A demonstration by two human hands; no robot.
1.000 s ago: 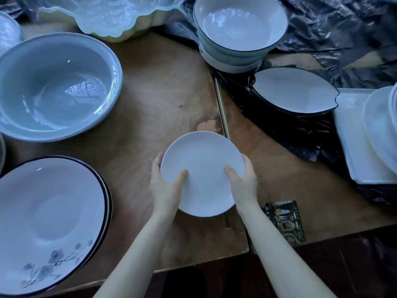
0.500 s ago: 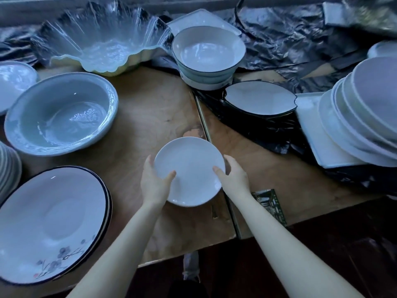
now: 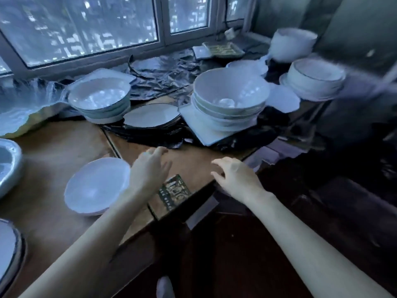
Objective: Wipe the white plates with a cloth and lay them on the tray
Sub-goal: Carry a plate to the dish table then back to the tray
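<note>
On the wooden table [image 3: 53, 151], three stacks of bowls [image 3: 229, 97] stood across mid-frame, one of them on the single white tray [image 3: 204, 132]. The one white plate [image 3: 97, 186], held in both hands a moment earlier, lay at lower left, probably still unwiped. The left hand [image 3: 150, 171] and right hand [image 3: 234, 175] hovered with fingers released, holding nothing. No cloth showed.

**A:** What can you see of the person?

**B:** Just a left arm [image 3: 86, 244] and a right arm [image 3: 311, 244]. Both are long, thin and bare right to the picture's edge.

**A:** And the hands?

**B:** The left hand [image 3: 150, 168] and right hand [image 3: 234, 177] are bare too. The fingers [image 3: 219, 161] look thin and a bit blurry.
</note>
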